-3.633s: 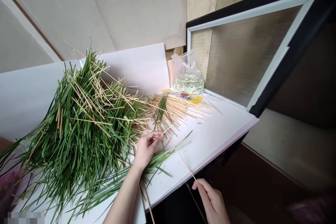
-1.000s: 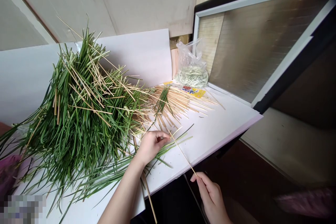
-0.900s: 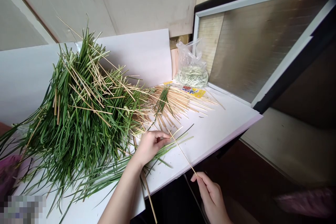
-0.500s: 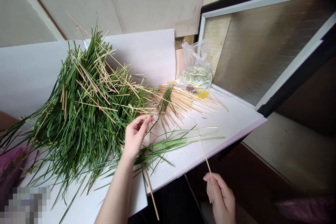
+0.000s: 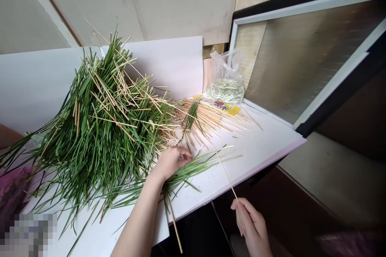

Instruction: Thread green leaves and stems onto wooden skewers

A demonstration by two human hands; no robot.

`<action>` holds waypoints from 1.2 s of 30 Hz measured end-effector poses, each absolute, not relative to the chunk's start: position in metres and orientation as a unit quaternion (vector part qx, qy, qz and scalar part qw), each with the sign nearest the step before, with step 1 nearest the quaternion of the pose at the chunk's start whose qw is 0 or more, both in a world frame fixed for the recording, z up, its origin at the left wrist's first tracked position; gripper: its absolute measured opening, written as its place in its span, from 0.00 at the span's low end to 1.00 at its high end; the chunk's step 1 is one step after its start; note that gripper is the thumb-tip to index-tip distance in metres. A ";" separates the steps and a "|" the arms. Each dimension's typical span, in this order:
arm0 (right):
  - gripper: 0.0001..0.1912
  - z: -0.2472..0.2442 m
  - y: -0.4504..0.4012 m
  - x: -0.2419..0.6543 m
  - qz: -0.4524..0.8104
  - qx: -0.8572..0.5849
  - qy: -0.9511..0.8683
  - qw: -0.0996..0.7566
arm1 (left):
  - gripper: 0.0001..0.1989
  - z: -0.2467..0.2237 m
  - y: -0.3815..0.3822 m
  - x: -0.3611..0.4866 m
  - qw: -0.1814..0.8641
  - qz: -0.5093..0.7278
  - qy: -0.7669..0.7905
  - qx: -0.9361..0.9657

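My right hand (image 5: 251,223) is closed around the lower end of a thin bamboo skewer (image 5: 225,170), past the table's front edge. The skewer slants up and left, its tip over the ends of some loose green garlic chives (image 5: 200,165). On these chives lies my left hand (image 5: 173,161), its fingers curled down and closed on them; the fingertips are partly hidden. To its left rises a large heap of chives (image 5: 99,140) with skewers scattered on top. Behind the hand, a small bundle of chives (image 5: 190,116) rests on many fanned-out skewers (image 5: 211,119).
A clear plastic bag (image 5: 226,86) with pale green contents stands at the back, beside a yellow printed packet (image 5: 230,109). A framed panel (image 5: 297,64) leans on the right. One skewer (image 5: 175,227) sticks out over the front edge of the white table (image 5: 265,138).
My left hand has come down and right from above the skewers onto the loose chives, whose tips have shifted left. The right hand's skewer has moved slightly left.
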State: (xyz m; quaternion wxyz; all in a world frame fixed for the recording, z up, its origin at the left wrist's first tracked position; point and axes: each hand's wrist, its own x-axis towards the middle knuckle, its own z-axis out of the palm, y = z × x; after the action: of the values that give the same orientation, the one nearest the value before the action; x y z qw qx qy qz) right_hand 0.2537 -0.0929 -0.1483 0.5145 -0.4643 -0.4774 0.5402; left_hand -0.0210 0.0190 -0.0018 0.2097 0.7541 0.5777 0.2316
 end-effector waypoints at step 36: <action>0.23 -0.147 -0.093 0.245 0.492 -0.470 -0.581 0.447 | 0.17 0.000 0.013 -0.007 0.368 0.483 0.534 0.588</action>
State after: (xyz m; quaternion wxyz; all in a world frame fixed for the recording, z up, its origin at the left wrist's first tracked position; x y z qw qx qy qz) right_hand 0.2453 -0.0926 -0.1469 0.4472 -0.4700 -0.5805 0.4921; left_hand -0.0075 0.0128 -0.0005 0.3678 0.5884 0.5341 0.4830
